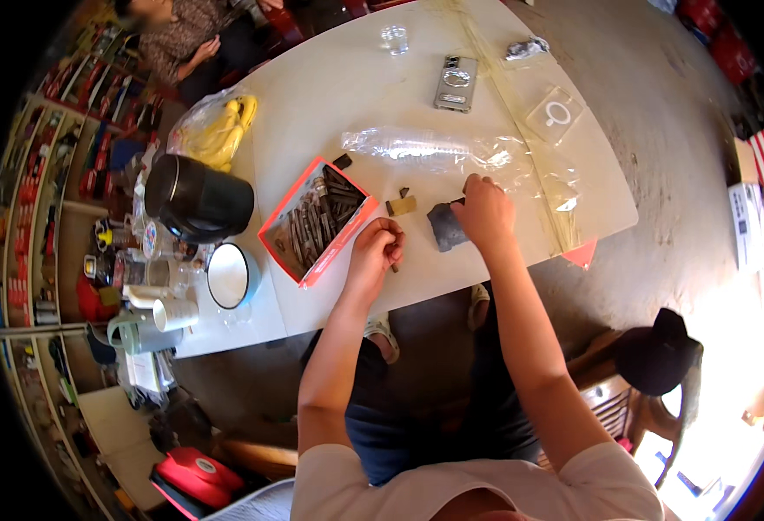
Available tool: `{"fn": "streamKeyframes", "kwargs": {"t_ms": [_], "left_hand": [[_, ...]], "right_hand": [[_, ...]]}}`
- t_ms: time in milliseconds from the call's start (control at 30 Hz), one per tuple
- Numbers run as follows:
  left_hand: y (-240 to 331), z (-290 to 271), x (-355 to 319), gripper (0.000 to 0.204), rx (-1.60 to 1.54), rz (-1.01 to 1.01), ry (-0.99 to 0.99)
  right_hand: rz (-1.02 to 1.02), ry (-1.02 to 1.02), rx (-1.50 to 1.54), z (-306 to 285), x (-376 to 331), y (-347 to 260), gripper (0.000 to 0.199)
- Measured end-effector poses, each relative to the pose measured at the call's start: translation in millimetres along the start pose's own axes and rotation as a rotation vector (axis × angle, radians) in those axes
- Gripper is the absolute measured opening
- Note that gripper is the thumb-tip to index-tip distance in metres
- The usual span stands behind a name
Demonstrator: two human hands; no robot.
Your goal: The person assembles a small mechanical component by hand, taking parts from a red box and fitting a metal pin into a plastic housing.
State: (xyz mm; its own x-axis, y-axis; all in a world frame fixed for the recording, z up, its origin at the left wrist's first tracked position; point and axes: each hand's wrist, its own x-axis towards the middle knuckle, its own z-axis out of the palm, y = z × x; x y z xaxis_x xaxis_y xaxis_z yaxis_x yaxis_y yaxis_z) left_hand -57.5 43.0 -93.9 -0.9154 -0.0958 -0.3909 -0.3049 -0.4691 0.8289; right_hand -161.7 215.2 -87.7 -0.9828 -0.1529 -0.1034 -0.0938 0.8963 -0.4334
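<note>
In the middle of the frame, the left hand is curling its fingers in tight and pinching a small dark thing that is too tiny to make out. The right hand is lying flat with bent fingers on a dark gray pad, pressing it down on the white counter. The pad is sitting near the counter's lower edge, just right of the left hand. A small tan block is resting between the two hands, a little higher up. Just left of the left hand, a red tray is holding many thin dark sticks. A clear plastic bag is lying above the hands, stretching across the counter. Higher up, a phone is lying face down, and a small glass is standing above it. At the left, a big black pot is sitting beside a bag of yellow bananas. A round white lid is lying below the pot. In the upper left corner, another person is sitting at the counter. A black hat is hanging on a wooden chair in the lower right.
</note>
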Motion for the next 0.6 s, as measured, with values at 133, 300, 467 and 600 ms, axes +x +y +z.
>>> {"fn": "streamKeyframes", "kwargs": {"t_ms": [133,300,467,600], "left_hand": [[3,-11,3,0.008,0.002,-0.018,0.062],[22,-24,1,0.009,-0.012,0.083,0.065],[25,-27,-4,0.009,-0.106,0.096,0.062],[19,-23,-9,0.009,-0.172,0.03,0.02]], "right_hand": [[-0.3,0.186,0.054,19,-12,-30,0.033],[-0.619,0.132,0.177,52,-6,-51,0.035],[-0.634,0.146,0.121,72,-2,-61,0.024],[-0.542,0.225,0.318,69,13,-58,0.011]]}}
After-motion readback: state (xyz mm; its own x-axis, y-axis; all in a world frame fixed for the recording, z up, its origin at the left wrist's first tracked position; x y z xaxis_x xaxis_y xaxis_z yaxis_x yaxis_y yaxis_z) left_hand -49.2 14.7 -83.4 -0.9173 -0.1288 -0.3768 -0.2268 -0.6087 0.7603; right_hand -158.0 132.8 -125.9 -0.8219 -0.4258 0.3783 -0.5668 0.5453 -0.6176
